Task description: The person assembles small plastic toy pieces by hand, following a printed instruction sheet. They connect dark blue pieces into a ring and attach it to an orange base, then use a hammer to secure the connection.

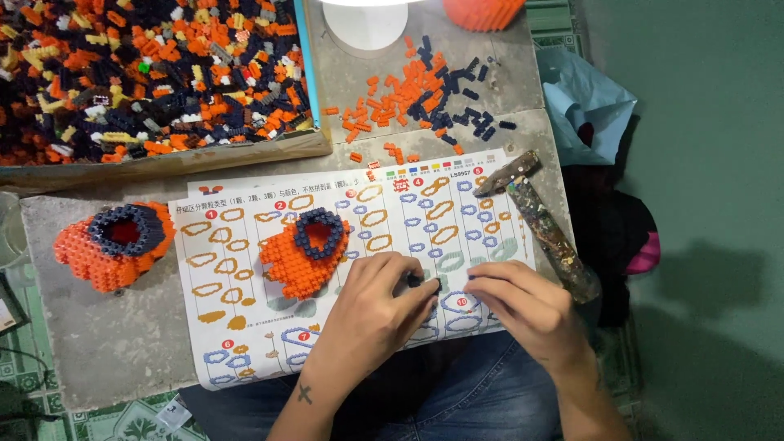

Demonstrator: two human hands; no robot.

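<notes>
Your left hand (pixel 376 306) and right hand (pixel 518 306) meet over the instruction sheet (pixel 245 327) on the counter (pixel 106 343). Left grip: fingertips pinched on a small dark brick (pixel 414 281). Right grip: fingers curled, contents cannot be told. Just left of your left hand sits an orange model (pixel 306 261); beyond your right hand lies a hammer (pixel 539 216).
</notes>
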